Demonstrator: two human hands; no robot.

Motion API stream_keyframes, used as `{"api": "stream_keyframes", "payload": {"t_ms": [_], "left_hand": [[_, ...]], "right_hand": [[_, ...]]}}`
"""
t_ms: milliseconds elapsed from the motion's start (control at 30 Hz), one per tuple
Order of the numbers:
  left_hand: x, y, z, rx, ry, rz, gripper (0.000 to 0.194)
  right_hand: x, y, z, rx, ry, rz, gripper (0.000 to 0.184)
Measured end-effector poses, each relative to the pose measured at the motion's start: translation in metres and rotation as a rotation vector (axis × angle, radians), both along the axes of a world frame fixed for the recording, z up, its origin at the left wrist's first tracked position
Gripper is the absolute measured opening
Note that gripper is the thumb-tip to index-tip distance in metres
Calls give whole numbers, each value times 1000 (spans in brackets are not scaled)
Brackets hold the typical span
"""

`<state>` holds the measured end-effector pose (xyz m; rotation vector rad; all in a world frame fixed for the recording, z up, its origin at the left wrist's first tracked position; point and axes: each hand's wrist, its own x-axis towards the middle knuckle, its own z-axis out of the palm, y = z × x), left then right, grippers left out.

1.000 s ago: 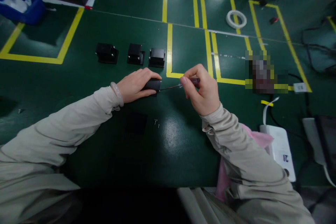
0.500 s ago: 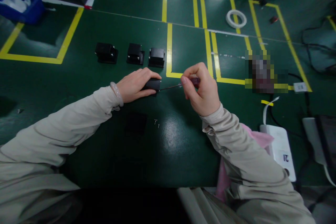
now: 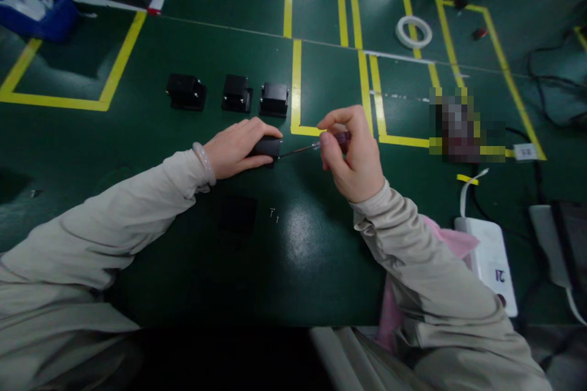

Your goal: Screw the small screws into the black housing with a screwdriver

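Observation:
My left hand (image 3: 241, 148) grips a small black box (image 3: 266, 147) from its left side, thumb and fingers along it, holding it on the green table. In my right hand (image 3: 352, 153) is a screwdriver (image 3: 342, 139) with a dark reddish handle. Its thin shaft points left, and the tip meets a screw at the box's right side. Two small loose screws (image 3: 273, 212) lie in front of the box. Beside them rests a flat black piece (image 3: 238, 215), hard to make out on the dark surface. Behind my left hand stand three similar black boxes (image 3: 275, 98) with shiny screw heads.
Yellow tape outlines (image 3: 296, 85) mark the table. A white tape roll (image 3: 413, 32) lies at the back right, and a blue bin (image 3: 59, 15) at the back left. By my right forearm are a white power strip (image 3: 486, 256) and a pink cloth (image 3: 452, 241).
My right index finger has lifted and opened out a little from the screwdriver's handle. My left hand and the black box stay in place.

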<state>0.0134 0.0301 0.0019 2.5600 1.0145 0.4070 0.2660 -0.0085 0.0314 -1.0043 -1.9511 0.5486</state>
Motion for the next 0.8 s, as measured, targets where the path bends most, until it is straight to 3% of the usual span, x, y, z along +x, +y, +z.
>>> {"api": "stream_keyframes", "payload": {"t_ms": [800], "left_hand": [[0, 0, 0, 6, -3, -10, 43]], "right_hand": [[0, 0, 1, -35, -2, -18, 25]]}}
